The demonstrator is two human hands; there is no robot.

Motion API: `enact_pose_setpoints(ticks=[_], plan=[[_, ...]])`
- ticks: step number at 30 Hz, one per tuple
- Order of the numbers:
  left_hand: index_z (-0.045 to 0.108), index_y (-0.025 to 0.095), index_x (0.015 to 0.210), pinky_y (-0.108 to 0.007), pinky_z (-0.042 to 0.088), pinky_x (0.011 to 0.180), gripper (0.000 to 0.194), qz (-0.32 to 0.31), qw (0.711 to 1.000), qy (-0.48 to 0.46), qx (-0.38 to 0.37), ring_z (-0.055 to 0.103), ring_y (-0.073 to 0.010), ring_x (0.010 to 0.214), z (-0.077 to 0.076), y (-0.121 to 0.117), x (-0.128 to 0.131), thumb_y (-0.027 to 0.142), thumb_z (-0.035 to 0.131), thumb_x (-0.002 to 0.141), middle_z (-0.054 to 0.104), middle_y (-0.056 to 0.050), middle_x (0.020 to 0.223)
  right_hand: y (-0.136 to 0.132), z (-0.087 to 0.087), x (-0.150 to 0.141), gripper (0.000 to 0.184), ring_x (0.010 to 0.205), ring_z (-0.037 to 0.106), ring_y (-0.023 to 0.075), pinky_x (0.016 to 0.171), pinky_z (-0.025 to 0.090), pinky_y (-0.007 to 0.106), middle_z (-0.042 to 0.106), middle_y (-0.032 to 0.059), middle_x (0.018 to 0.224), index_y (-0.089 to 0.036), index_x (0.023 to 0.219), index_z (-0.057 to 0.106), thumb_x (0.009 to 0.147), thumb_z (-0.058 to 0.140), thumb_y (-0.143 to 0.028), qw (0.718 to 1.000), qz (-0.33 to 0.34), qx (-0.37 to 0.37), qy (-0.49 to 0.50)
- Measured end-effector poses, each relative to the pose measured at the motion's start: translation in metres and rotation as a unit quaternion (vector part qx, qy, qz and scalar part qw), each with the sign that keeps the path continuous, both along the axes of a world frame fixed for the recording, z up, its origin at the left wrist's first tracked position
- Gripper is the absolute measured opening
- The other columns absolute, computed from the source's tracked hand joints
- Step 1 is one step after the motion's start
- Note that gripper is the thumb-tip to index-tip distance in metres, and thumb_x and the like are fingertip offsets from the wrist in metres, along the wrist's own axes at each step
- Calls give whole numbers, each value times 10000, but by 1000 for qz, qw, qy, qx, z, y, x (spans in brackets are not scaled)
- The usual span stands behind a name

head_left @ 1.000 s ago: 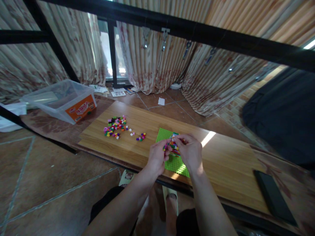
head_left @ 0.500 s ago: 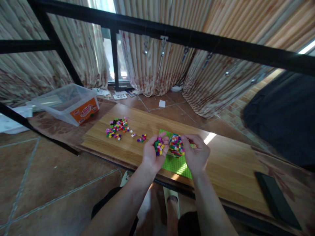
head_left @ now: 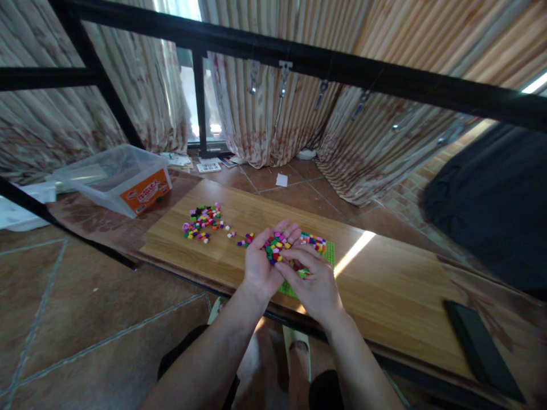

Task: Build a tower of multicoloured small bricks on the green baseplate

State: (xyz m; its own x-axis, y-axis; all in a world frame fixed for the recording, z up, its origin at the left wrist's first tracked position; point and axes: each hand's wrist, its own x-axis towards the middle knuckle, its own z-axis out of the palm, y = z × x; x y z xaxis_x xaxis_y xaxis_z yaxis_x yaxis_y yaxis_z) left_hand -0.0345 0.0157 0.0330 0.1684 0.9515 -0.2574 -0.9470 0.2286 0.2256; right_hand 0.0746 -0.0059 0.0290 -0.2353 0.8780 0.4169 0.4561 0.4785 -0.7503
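Palm up, my left hand (head_left: pixel 261 267) cups a heap of small coloured building bricks (head_left: pixel 276 246). My right hand (head_left: pixel 314 282) reaches across from the right, its thumb and fingertips pinched together at a brick on the heap's near edge. Behind my right hand a multicoloured brick structure (head_left: pixel 315 241) stands on a green baseplate (head_left: pixel 330 256); much of both is hidden by my hands. A few loose bricks (head_left: pixel 245 241) lie on the board just left of my left hand.
A larger scatter of bricks (head_left: pixel 203 221) lies on the wooden board (head_left: pixel 384 285). Left of it stands a clear plastic bin (head_left: pixel 106 191) with an orange label. A dark flat object (head_left: pixel 482 347) rests at the right end. A black metal rail (head_left: pixel 299 60) crosses above.
My right hand has moved left and away from the brick structure to the heap in my left palm. My left hand stays nearly in place.
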Motion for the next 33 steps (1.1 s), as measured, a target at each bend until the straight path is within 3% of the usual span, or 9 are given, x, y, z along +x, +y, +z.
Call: enact_pose_setpoints(ticks=[6, 15, 23, 33], plan=[[650, 95, 994, -357, 491, 894, 306, -8, 1000, 10, -12, 616, -226, 1022, 1, -2, 2, 260, 435, 851, 664, -150, 1034, 0, 2, -1, 105, 835, 615, 149, 775, 511, 298, 638, 19, 881, -258, 868, 678, 836, 585, -221, 1000, 17, 14, -13], [655, 86, 933, -351, 510, 862, 291, 12, 999, -6, -42, 632, -223, 976, -1, 0, 6, 250, 428, 855, 671, -153, 960, 2, 1, 4, 101, 819, 608, 152, 749, 486, 284, 650, 19, 867, -232, 861, 657, 853, 556, -238, 1000, -27, 7, -7], [656, 82, 924, -285, 521, 804, 275, 27, 997, -14, -65, 651, -166, 833, -2, 3, 1, 244, 446, 850, 674, -121, 880, -3, 2, 1, 94, 784, 611, 139, 723, 494, 271, 650, 8, 834, -229, 860, 654, 847, 561, -226, 998, 54, -21, 7], [647, 87, 910, -276, 532, 731, 256, 39, 996, -1, -85, 648, -158, 776, -4, 6, -3, 243, 455, 843, 673, -113, 830, -6, 5, -2, 160, 864, 631, 149, 805, 518, 302, 669, 23, 927, -261, 939, 685, 870, 541, -244, 993, 110, 9, -36]])
